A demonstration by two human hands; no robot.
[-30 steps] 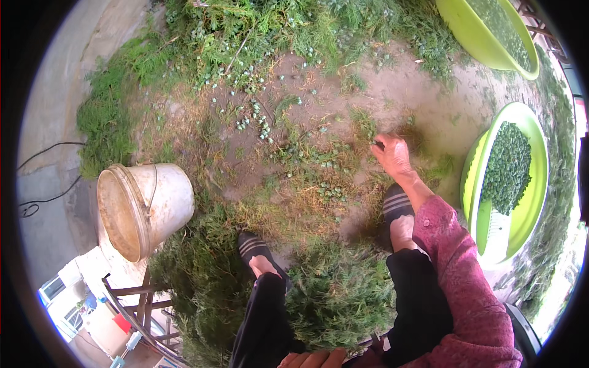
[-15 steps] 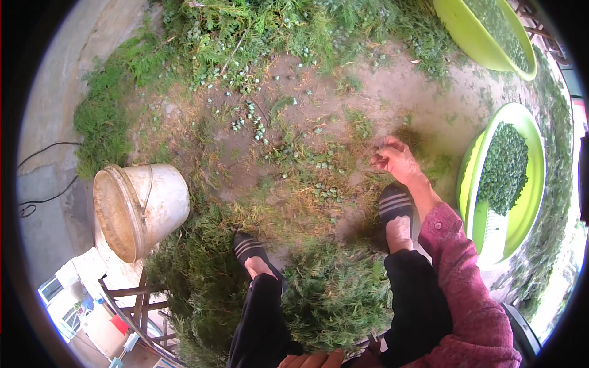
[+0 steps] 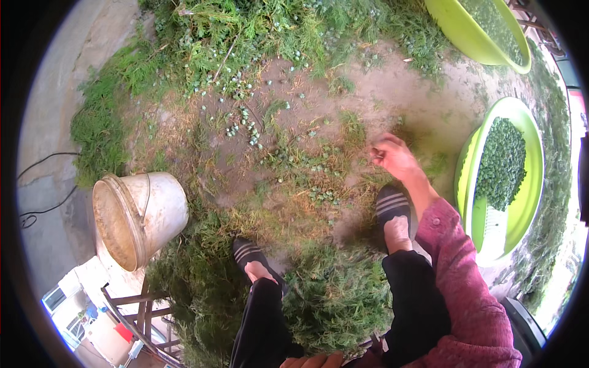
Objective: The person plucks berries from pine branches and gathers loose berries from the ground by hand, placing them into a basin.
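Note:
My right hand (image 3: 396, 157) reaches low over the ground, just beyond my right slipper (image 3: 392, 203). Its fingers curl together in a pinch; anything between them is too small to make out. Around it lie scattered needle sprigs and small bluish-green cones (image 3: 250, 132) on bare earth. My left hand (image 3: 314, 360) shows only as a few fingers at the bottom edge, lying by my left trouser leg, with nothing visible in them. To the right of my right arm, a lime-green basin (image 3: 463, 184) stands tilted, holding a heap of green cones (image 3: 503, 162).
A second lime-green basin (image 3: 451, 27) with cones stands at the far right. Cut conifer branches (image 3: 257, 30) pile up ahead, and more greenery (image 3: 343, 294) lies between my feet. On the left, a dirty white bucket (image 3: 159, 205) lies on its side near a black cable (image 3: 46, 156).
The fingers of my right hand have curled in more tightly, with the hand in nearly the same place. The whole view has shifted slightly. My left hand stays at the bottom edge.

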